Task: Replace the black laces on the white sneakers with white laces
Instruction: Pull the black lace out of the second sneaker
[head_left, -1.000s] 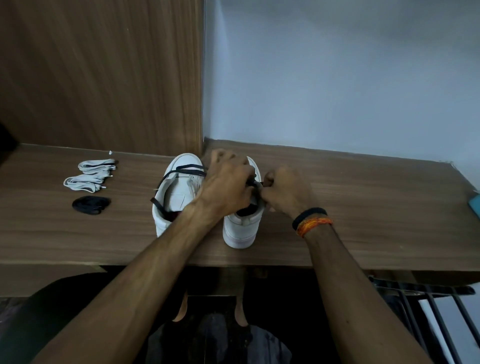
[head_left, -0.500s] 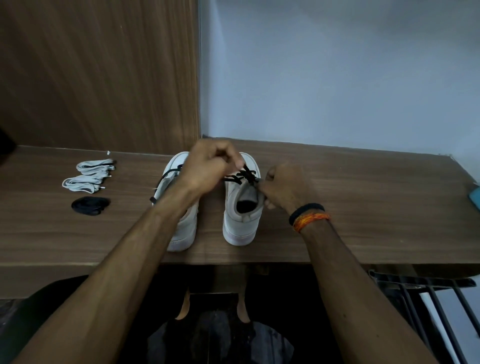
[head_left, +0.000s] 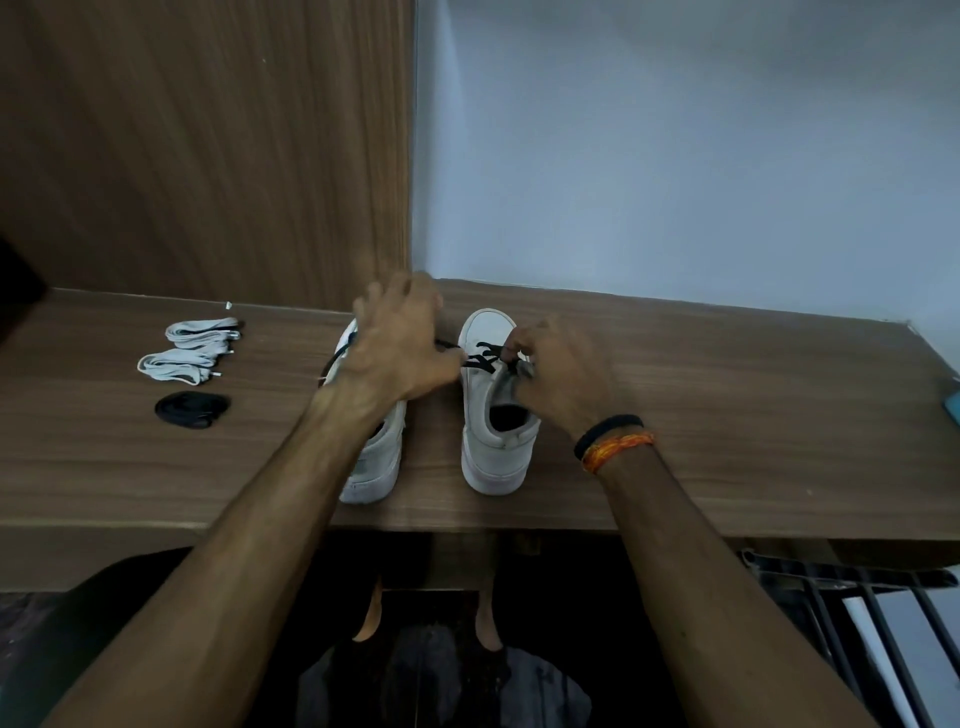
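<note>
Two white sneakers stand side by side on the wooden shelf (head_left: 727, 415), heels toward me. The right sneaker (head_left: 498, 447) has a black lace (head_left: 480, 359) crossed over its upper eyelets. My right hand (head_left: 563, 376) pinches that lace at the shoe's right side, fingers curled. My left hand (head_left: 400, 348) is blurred above the left sneaker (head_left: 374, 462); a strand of the black lace runs from the right shoe to its thumb. A loose black lace (head_left: 336, 359) hangs from the left sneaker. My left forearm hides much of that shoe.
Two bundles of white laces (head_left: 202, 330) (head_left: 179, 364) and a coiled black lace (head_left: 192, 409) lie at the shelf's left. A wooden panel (head_left: 208, 156) rises behind. A teal object (head_left: 953, 410) sits at the right edge. A metal rack (head_left: 883, 597) stands below right.
My left hand rose from the right sneaker and moved back and left, drawing a lace strand out. The left sneaker came into fuller view. My right hand stayed at the laces.
</note>
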